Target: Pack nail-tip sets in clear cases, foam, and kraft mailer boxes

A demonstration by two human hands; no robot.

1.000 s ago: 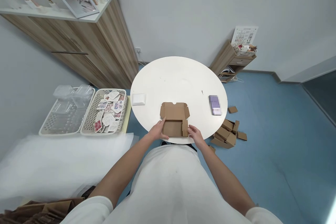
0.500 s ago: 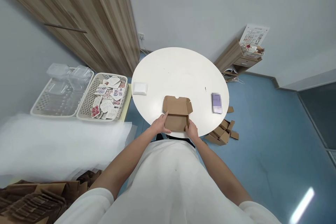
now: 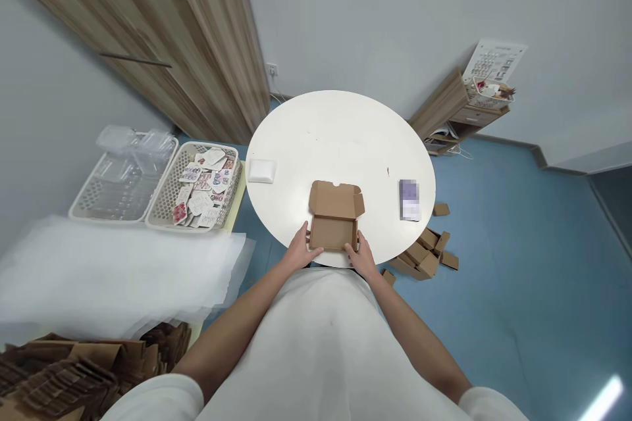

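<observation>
A small brown cardboard box [image 3: 334, 234] lies at the near edge of the white oval table [image 3: 345, 131], its flap lid [image 3: 336, 199] folded back away from me. The tray part holds nothing. My left hand [image 3: 299, 250] grips the box's left side, thumb at the near left corner and fingers along the outer wall. On the opposite side, my right hand [image 3: 362, 255] holds the right wall the same way, its thumb at the near right corner. Some fingertips are hidden behind the walls.
On the table, a white packet [image 3: 261, 171] lies at left and a pixelated purple item [image 3: 409, 200] at right. Left of it stand baskets with printed cards [image 3: 201, 187] and clear plastic boxes [image 3: 123, 177], white sheets [image 3: 123, 270] and flat cardboard [image 3: 74, 375]. Folded boxes [image 3: 419, 256] lie on the floor.
Both thumbs have shifted to the near corners; the right one was over the box's right wall, and the left hand was spread along the left side. The camera view has shifted slightly.
</observation>
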